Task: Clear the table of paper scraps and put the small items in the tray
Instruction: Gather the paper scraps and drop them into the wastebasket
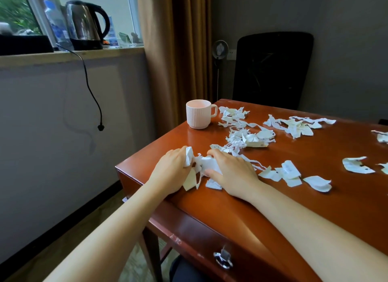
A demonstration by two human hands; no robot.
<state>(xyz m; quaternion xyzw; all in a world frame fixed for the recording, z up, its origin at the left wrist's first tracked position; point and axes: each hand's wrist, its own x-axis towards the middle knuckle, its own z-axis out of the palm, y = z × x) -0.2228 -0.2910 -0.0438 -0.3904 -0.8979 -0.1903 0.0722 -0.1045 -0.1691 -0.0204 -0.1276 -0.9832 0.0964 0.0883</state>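
Observation:
White torn paper scraps lie scattered over the reddish-brown wooden table [231, 208]. Near the table's left corner my left hand [171, 171] grips a crumpled wad of scraps [189, 155], with more pieces hanging below its palm. My right hand [233, 172] lies over a bunch of scraps [206, 164] right beside it, fingers curled round them. Further piles of scraps sit mid-table [248, 137], at the far side [298, 125] and at the right [357, 166]. No tray is in view.
A pale pink ribbed mug [199, 113] stands at the table's far left edge. A black chair [273, 69] is behind the table. A kettle [86, 23] and a bottle [55, 21] sit on the windowsill, its cord hanging down. A drawer handle [223, 259] is at the front.

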